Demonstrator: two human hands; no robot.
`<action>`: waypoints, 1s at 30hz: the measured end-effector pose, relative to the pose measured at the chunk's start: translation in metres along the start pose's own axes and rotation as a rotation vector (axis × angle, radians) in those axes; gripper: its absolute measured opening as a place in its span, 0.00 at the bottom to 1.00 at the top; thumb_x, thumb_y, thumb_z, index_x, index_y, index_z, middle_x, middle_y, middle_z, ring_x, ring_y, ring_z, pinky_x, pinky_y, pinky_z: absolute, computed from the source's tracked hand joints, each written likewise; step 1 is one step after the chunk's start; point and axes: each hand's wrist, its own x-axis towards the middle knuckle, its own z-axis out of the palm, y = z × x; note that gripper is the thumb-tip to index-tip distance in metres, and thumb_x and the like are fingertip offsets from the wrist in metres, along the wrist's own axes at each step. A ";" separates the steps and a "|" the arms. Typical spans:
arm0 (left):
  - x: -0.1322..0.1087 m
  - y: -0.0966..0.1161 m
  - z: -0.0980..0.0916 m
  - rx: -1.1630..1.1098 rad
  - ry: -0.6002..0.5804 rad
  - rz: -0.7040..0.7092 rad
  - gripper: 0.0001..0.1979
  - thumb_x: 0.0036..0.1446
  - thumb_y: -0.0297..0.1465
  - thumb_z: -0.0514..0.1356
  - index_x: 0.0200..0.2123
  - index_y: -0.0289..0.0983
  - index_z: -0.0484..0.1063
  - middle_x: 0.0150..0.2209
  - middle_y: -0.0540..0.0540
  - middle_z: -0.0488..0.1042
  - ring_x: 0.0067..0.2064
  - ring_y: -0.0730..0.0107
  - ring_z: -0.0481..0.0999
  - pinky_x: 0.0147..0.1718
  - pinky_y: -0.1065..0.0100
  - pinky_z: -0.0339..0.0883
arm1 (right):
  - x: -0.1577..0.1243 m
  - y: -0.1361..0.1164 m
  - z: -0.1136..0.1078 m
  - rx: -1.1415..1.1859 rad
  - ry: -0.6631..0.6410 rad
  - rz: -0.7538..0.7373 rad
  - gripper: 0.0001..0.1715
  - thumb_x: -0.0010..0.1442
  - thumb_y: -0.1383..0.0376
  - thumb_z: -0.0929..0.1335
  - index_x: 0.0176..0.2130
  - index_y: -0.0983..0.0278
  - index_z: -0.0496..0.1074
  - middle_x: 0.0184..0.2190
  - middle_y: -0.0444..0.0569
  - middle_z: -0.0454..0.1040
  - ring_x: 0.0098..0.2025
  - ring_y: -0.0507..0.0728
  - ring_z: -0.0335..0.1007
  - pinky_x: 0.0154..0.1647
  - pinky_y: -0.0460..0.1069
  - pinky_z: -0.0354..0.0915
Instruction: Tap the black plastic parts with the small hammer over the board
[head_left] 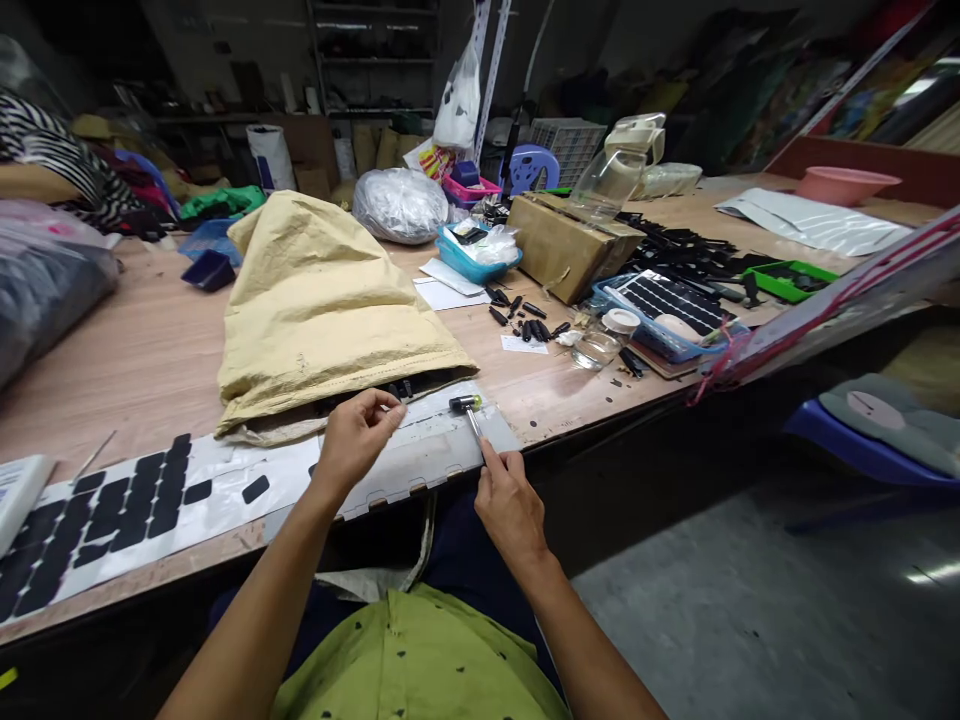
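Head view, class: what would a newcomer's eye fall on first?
The big yellow sack on the table, just left of centre, probably comes first. Next, the small hammer in the right hand, near the sack's open mouth; then rows of black patches on a white sheet, lower left.

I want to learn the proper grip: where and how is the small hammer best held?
Probably by its slim handle, coming from the near side, as the right hand does: the handle slants back that way, with the wider black and yellow head at the far end.

Table (150, 340) | tan sack (322, 300) | grey board (427, 458) | white sheet (225, 498) | cardboard box (555, 248)
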 end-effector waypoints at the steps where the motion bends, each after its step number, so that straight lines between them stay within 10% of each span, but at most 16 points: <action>1: 0.008 -0.001 0.002 0.078 0.045 -0.052 0.13 0.59 0.39 0.61 0.37 0.33 0.76 0.31 0.47 0.76 0.34 0.67 0.75 0.34 0.66 0.68 | 0.000 0.000 0.000 0.002 0.003 0.001 0.25 0.65 0.69 0.61 0.60 0.60 0.68 0.41 0.49 0.69 0.34 0.50 0.70 0.31 0.43 0.62; 10: 0.059 -0.013 0.035 0.584 0.107 -0.350 0.11 0.51 0.42 0.63 0.31 0.40 0.78 0.39 0.43 0.80 0.43 0.54 0.76 0.34 0.64 0.61 | -0.001 0.006 0.004 0.025 0.052 -0.049 0.25 0.66 0.69 0.59 0.60 0.62 0.69 0.40 0.50 0.70 0.32 0.51 0.71 0.29 0.43 0.64; 22: -0.020 -0.046 -0.003 0.587 -0.099 -0.024 0.06 0.51 0.31 0.62 0.35 0.40 0.74 0.35 0.50 0.75 0.38 0.67 0.73 0.34 0.69 0.60 | 0.001 0.014 0.009 0.159 0.046 -0.012 0.26 0.64 0.65 0.61 0.59 0.61 0.70 0.41 0.52 0.71 0.35 0.55 0.73 0.32 0.47 0.69; 30: -0.027 -0.074 0.000 0.375 -0.050 0.074 0.08 0.53 0.33 0.65 0.37 0.39 0.78 0.34 0.50 0.72 0.37 0.68 0.73 0.38 0.68 0.63 | -0.007 0.013 0.003 0.596 0.074 -0.139 0.28 0.63 0.61 0.63 0.60 0.64 0.68 0.51 0.56 0.74 0.49 0.58 0.73 0.51 0.53 0.71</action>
